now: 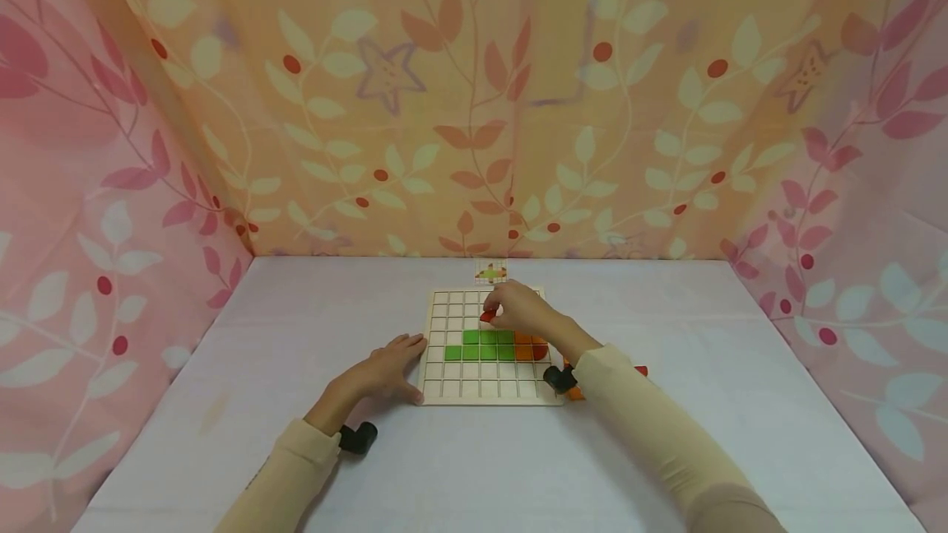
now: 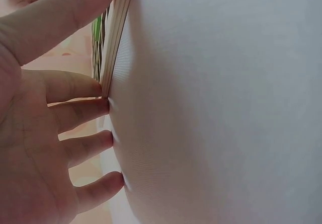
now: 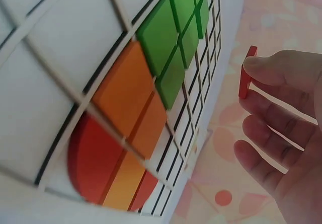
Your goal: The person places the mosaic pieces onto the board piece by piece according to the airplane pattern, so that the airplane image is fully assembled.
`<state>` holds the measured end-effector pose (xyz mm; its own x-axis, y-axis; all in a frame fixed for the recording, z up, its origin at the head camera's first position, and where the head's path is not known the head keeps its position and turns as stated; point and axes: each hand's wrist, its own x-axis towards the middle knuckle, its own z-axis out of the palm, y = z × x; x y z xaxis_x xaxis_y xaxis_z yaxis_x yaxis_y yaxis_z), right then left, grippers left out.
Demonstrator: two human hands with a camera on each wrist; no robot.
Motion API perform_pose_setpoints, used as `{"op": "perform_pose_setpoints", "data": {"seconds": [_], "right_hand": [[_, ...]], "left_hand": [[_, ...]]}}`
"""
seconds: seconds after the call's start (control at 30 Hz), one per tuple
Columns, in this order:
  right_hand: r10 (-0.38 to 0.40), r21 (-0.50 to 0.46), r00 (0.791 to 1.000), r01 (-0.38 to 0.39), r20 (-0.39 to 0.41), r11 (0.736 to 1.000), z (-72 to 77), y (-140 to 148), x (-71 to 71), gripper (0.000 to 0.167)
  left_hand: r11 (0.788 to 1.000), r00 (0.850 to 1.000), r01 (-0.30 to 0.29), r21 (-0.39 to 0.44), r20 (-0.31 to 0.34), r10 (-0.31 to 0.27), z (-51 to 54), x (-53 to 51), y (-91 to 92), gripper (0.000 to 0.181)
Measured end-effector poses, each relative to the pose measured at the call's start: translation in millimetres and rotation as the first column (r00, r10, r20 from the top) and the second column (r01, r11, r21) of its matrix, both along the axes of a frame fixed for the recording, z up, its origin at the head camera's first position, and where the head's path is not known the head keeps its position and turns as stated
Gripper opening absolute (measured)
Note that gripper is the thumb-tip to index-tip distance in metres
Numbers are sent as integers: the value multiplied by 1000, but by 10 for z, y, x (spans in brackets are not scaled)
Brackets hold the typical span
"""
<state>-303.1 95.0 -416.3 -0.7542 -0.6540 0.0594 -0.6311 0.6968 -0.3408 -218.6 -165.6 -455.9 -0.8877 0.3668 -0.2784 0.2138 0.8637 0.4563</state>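
A wooden grid board [image 1: 489,391] lies on the white table, with green square pieces [image 1: 489,344] in two rows and orange pieces [image 1: 523,352] to their right. Red rounded pieces [image 3: 93,158] sit at the end beside the orange. My right hand [image 1: 527,311] pinches a small red piece [image 3: 247,75] between thumb and fingers, above the board's upper part. My left hand [image 1: 388,368] rests at the board's left edge, thumb at the lower corner and fingers spread; its fingertips [image 2: 108,105] touch the board edge and table.
Behind the board lies a small picture card [image 1: 490,272] with a grid pattern. Loose orange and red pieces [image 1: 576,392] lie right of the board, partly hidden under my right forearm. Patterned cloth [image 1: 474,105] hangs behind and at both sides.
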Motion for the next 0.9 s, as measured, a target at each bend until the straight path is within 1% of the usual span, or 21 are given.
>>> {"op": "perform_pose_setpoints", "data": {"seconds": [0.1, 0.5, 0.67, 0.9], "right_hand": [[25, 2, 1000, -25, -9, 1000, -17, -72, -11, 16], [52, 65, 999, -52, 0, 997, -143, -355, -9, 15], [59, 54, 998, -60, 22, 997, -172, -446, 21, 17], [60, 97, 998, -63, 28, 993, -199, -541, 52, 19]], "left_hand": [[1000, 1000, -4, -8, 2, 4, 10, 0, 8, 95], [1000, 1000, 0, 7, 4, 0, 19, 15, -1, 95], [1000, 1000, 1, 13, 7, -1, 16, 17, -1, 95], [1000, 1000, -4, 12, -4, 4, 16, 11, -2, 95]]}}
